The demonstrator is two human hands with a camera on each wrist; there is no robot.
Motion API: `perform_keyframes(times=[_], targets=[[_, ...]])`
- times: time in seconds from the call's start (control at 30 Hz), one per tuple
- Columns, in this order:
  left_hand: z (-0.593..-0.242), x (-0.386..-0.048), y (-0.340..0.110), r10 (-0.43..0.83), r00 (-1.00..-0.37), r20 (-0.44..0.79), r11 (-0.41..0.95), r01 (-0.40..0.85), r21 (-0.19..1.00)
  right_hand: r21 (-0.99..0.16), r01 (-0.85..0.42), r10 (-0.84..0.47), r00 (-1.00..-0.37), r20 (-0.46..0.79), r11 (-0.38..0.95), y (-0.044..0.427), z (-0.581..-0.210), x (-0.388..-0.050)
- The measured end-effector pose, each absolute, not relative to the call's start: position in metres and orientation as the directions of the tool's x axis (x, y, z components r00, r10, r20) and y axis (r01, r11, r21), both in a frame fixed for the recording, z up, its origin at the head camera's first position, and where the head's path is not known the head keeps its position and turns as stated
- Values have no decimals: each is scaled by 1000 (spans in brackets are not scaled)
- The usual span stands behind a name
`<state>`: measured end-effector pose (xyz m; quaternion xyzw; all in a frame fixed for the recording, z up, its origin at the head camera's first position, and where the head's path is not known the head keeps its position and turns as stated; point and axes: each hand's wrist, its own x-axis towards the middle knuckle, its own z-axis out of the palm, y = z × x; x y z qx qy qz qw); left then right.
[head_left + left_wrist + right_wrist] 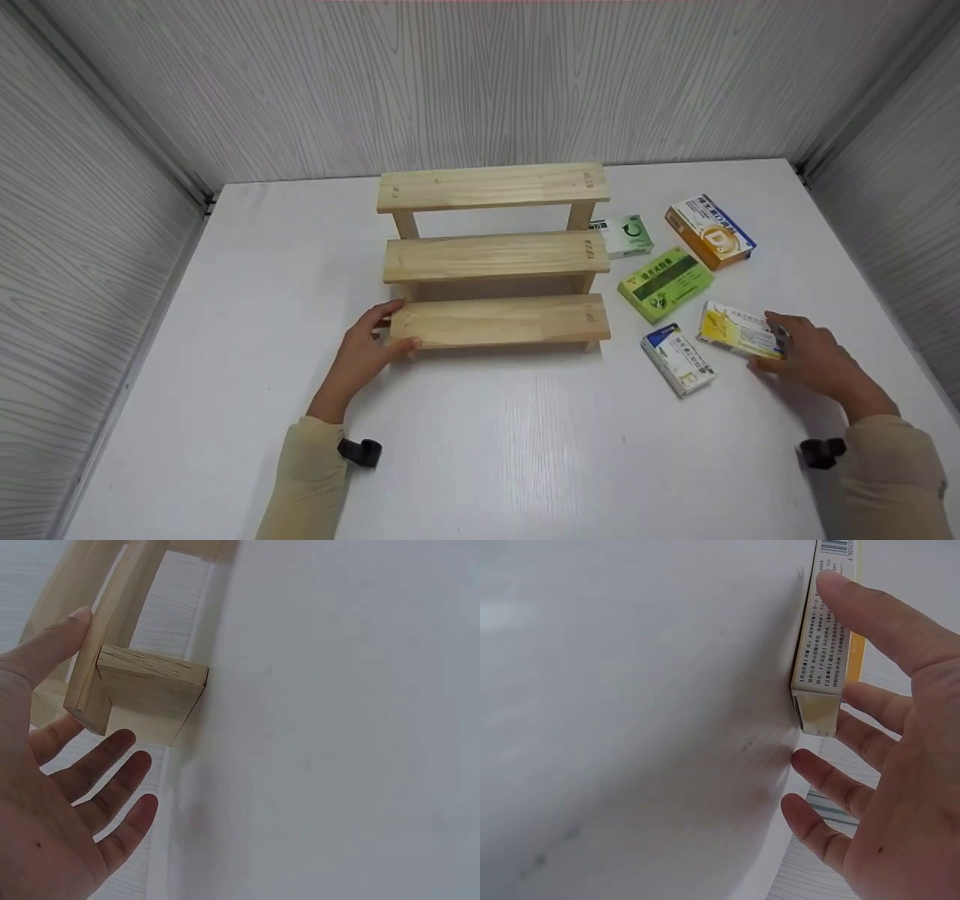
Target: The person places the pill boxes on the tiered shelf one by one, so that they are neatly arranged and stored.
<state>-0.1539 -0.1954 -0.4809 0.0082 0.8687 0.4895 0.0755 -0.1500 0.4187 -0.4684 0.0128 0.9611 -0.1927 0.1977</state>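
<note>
A three-step wooden rack (499, 256) stands on the white table. My left hand (358, 364) holds the left end of its lowest step, thumb at the front edge and forefinger behind. In the left wrist view the other fingers of the left hand (64, 795) are spread beside the wooden step (105, 637). A yellow and white box (739, 330) lies flat to the right of the rack. Its right end is between the thumb and fingers of my right hand (821, 365). The right wrist view shows the thumb of the right hand (900, 757) on the printed side of the box (825, 637).
A blue and white box (680, 361) lies left of the held one. Behind are a green box (666, 283) and an orange and white box (710, 231). A white and green box (626, 236) is partly hidden by the rack. Panels enclose the white table (487, 450).
</note>
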Motion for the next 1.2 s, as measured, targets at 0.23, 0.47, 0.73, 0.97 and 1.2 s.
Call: perform_keyframes(times=[0.23, 0.47, 0.73, 0.97, 1.2], targets=[[-480, -154, -196, 72, -982, -173, 506, -113, 855, -359, 118, -42, -913, -406, 926, 419, -470, -154], [-478, -154, -196, 66, -974, -217, 506, -154, 848, -340, 104, -41, -918, -394, 935, 424, -470, -150], [-477, -158, -202, 114, -959, -261, 486, -175, 856, -374, 149, -20, -912, -411, 915, 426, -470, -147], [-478, -157, -209, 154, -952, -265, 442, -173, 880, -469, 214, 2, -911, -413, 857, 428, -469, -148], [-478, -156, -209, 171, -949, -264, 404, -177, 897, -497, 228, 18, -920, -392, 837, 429, -458, -150]])
